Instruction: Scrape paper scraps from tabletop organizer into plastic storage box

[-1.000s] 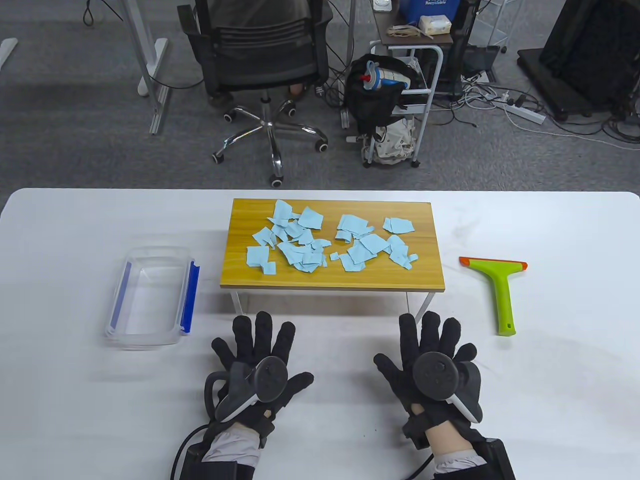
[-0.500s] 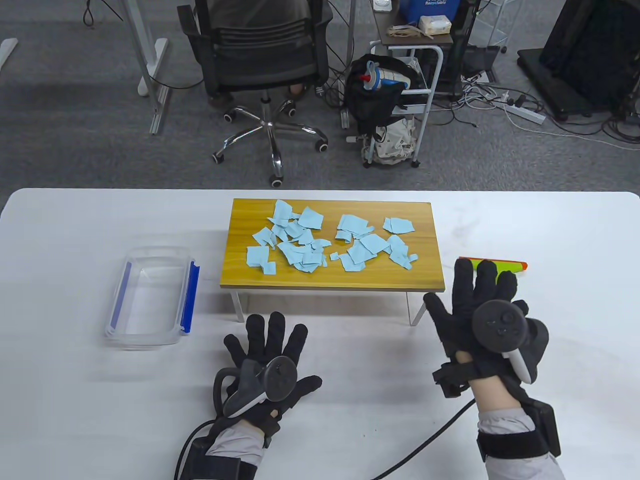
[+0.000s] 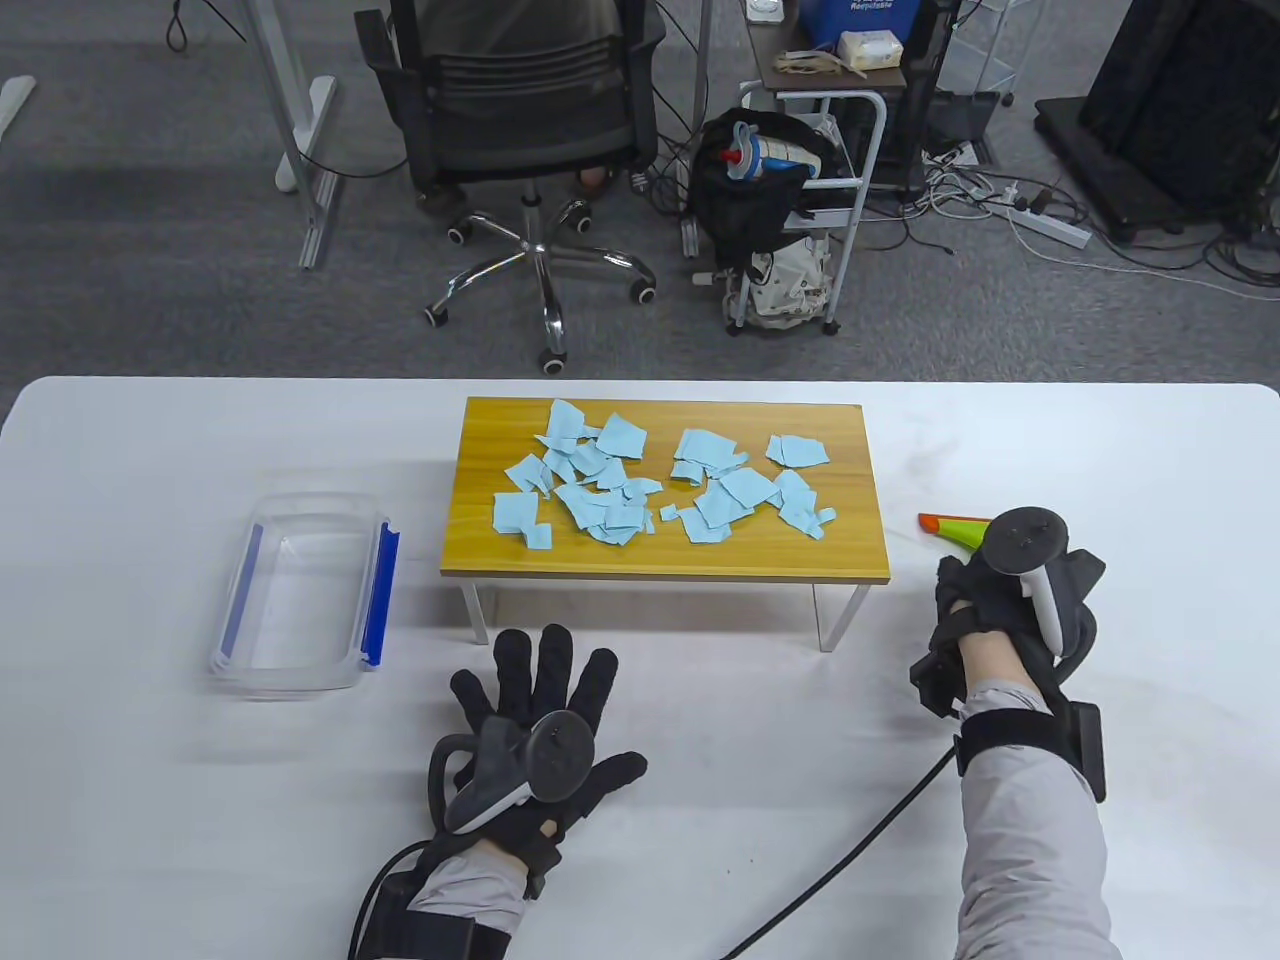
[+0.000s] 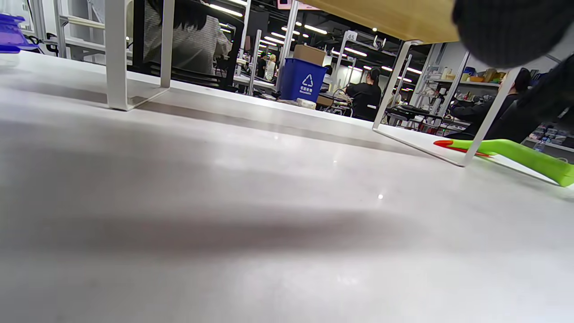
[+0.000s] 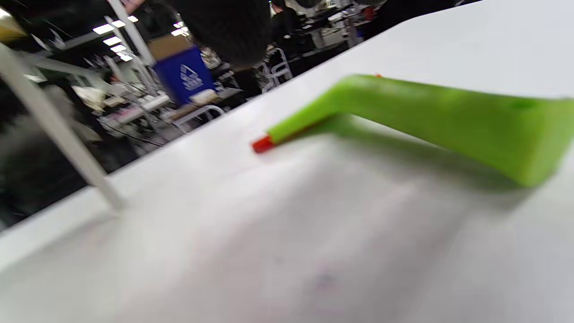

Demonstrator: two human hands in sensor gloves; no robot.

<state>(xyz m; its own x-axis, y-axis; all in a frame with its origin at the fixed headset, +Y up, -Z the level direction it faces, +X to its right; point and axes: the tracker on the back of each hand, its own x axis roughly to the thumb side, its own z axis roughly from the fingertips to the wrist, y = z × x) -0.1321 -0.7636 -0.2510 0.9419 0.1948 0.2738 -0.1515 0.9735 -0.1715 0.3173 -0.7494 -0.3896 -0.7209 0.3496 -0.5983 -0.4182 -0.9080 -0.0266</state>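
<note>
Several light-blue paper scraps (image 3: 640, 485) lie on the wooden top of the small raised organizer (image 3: 850, 555) in the middle of the table. The clear plastic box (image 3: 300, 682) with blue latches stands to its left, nothing in it. The green scraper (image 3: 955, 530) with an orange blade lies right of the organizer. My right hand (image 3: 975, 580) is over its handle, fingers hidden under the tracker. In the right wrist view the scraper (image 5: 426, 112) lies on the table with no fingers around it. My left hand (image 3: 545, 690) lies flat on the table with fingers spread, holding nothing.
The organizer stands on thin white legs (image 4: 119, 54), with open space beneath the top. The scraper also shows in the left wrist view (image 4: 515, 154) past the far leg. An office chair (image 3: 530, 130) and a cart (image 3: 810, 180) stand beyond the table's far edge.
My right hand moved from the table's front right and forward onto the scraper, turning down over its handle. My left hand shifted slightly right and stays flat.
</note>
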